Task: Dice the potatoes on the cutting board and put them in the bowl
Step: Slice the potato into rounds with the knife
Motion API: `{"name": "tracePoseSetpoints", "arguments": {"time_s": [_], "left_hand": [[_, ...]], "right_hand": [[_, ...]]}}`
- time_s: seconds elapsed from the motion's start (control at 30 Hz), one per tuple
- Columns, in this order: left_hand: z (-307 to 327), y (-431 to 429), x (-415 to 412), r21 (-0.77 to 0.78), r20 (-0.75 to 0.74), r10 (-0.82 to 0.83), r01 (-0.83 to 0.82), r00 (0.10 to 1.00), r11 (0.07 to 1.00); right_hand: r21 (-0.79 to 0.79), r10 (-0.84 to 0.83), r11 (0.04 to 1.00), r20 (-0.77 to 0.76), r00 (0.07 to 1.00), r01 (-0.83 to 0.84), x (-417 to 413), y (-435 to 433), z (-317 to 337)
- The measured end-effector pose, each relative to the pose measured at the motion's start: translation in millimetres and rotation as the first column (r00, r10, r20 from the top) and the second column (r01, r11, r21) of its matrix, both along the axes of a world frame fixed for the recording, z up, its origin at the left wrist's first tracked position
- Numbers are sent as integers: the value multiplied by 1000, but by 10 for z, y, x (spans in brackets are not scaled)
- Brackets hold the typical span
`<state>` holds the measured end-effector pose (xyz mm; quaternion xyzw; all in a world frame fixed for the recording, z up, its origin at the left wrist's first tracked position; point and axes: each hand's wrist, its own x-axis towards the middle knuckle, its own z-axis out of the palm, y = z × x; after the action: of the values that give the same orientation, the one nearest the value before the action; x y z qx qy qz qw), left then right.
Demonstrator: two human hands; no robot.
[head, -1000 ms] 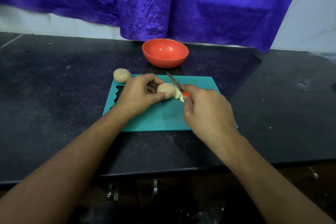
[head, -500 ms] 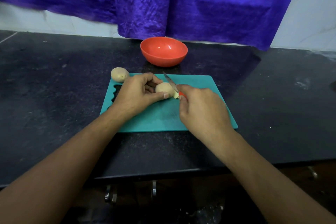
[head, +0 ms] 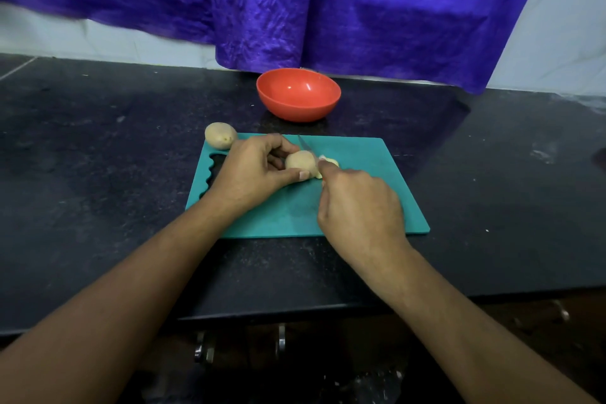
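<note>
Left hand (head: pixel 254 170) is clamped down over the potato (head: pixel 300 162) on the teal cutting board (head: pixel 377 193), thumb pressed along its near side, fingers curled over the far side, pinning it in place near the middle of the board. Right beside it, the right hand (head: pixel 359 207) is wrapped tight around the knife handle, which is almost wholly buried in the fist; only a sliver of red peeks out at the knuckle. The knife blade (head: pixel 304 144) angles up and away from that fist, its edge sitting right at the cut end of the potato.

Now sweeping across from the left: a whole potato (head: pixel 220 135), skin on, sits at the far left corner of the board, overhanging onto the black countertop (head: pixel 98 174). The board's wavy cut-out grip (head: pixel 214 174) shows along its left edge, partly under the left wrist. Then the held potato, and just right of it a pale yellow cut slice (head: pixel 330 161) lies on the board, tucked against the right hand's fingertip. Whether it is fully free of the potato is hard to tell.

Behind the board, well clear of both hands, stands the orange bowl (head: pixel 298 108) on the countertop, with nothing visible inside it. Above it all hangs a purple cloth (head: pixel 360 3) against the white wall (head: pixel 564 43).
</note>
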<state>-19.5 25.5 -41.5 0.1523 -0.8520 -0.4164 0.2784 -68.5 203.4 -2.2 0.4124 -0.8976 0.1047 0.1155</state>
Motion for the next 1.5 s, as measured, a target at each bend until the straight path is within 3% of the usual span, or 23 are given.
{"name": "tracePoseSetpoints", "arguments": {"time_s": [0.6, 0.83, 1.17, 1.33, 1.5], "left_hand": [[-19, -5, -5, -13, 8, 33, -33, 999, 999], [-16, -26, -14, 50, 25, 31, -32, 999, 998], [12, 9, 12, 48, 51, 66, -68, 996, 996], [37, 30, 33, 47, 50, 83, -86, 995, 995], [64, 40, 71, 56, 43, 57, -59, 997, 997]], "right_hand": [[-33, 1, 999, 135, 991, 4, -2, -19, -134], [20, 47, 999, 40, 998, -48, 45, 117, -169], [63, 100, 993, 68, 993, -105, 36, 331, -94], [-82, 42, 996, 242, 969, -23, -78, 427, 107], [-214, 29, 977, 201, 979, 15, -106, 422, 247]]}}
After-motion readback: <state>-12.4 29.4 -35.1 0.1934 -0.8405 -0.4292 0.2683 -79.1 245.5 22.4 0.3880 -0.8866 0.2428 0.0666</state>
